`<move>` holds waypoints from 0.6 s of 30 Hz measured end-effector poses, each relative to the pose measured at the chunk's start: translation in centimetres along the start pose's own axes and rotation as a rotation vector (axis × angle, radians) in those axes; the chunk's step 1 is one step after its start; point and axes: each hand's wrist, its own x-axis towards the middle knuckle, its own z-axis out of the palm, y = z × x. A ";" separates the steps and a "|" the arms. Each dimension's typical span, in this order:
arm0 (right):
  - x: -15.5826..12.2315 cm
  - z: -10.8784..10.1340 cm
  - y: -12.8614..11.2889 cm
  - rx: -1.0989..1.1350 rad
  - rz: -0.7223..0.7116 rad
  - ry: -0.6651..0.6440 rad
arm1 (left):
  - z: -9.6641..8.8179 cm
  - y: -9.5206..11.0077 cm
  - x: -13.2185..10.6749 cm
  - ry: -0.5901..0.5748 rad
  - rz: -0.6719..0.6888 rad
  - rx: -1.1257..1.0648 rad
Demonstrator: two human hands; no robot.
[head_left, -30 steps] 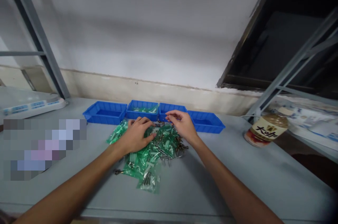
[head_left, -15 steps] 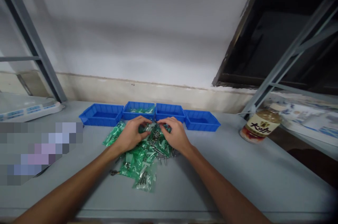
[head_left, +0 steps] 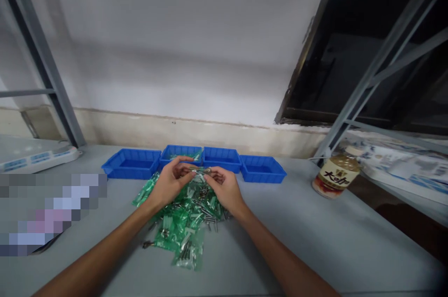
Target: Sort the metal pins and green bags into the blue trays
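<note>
Between both hands, just above the pile, is a small clear plastic bag [head_left: 200, 170]. My left hand [head_left: 170, 185] pinches its left end with thumb and fingers. At the other end, my right hand [head_left: 226, 189] has its fingers closed on the bag. Below them spreads a heap of green-tinted plastic bags [head_left: 175, 222] with metal and pale pieces inside. Loose metal screws [head_left: 210, 217] lie at the heap's right side. Nearest to me is a clear bag [head_left: 189, 252] holding several screws. What exactly the held bag contains is too small to make out.
Several blue bins stand in a row behind the heap, among them a left bin [head_left: 131, 173], a bin with green bags [head_left: 168, 150] and a right bin [head_left: 264, 178]. A drink bottle [head_left: 334, 176] stands right; a white power strip [head_left: 42, 159] lies left.
My hands have risen off the heap, and the clear bag now shows stretched between them. The whole view has shifted, so the bins and bottle appear slightly lower and further left.
</note>
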 end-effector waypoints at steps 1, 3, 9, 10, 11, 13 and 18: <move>0.1 0.0 0.0 0.039 0.015 0.012 | 0.1 0.1 0.0 -0.001 0.005 0.013; 0.3 0.0 -0.1 0.090 0.022 0.039 | 0.3 0.1 0.2 -0.031 0.006 0.021; 2.6 -0.4 -1.7 0.177 -0.016 0.104 | 0.6 0.8 3.0 -0.132 0.079 0.026; 3.3 -0.5 -2.1 0.189 -0.025 0.106 | 0.5 1.2 3.7 -0.144 0.099 0.036; 4.1 -0.6 -2.5 0.198 -0.034 0.105 | 0.4 1.5 4.5 -0.156 0.118 0.039; 5.7 -0.7 -3.1 0.204 -0.053 0.103 | 0.3 1.9 6.0 -0.177 0.149 0.039; 6.5 -0.9 -2.7 0.161 -0.059 0.088 | 0.8 1.2 6.7 -0.125 0.171 0.108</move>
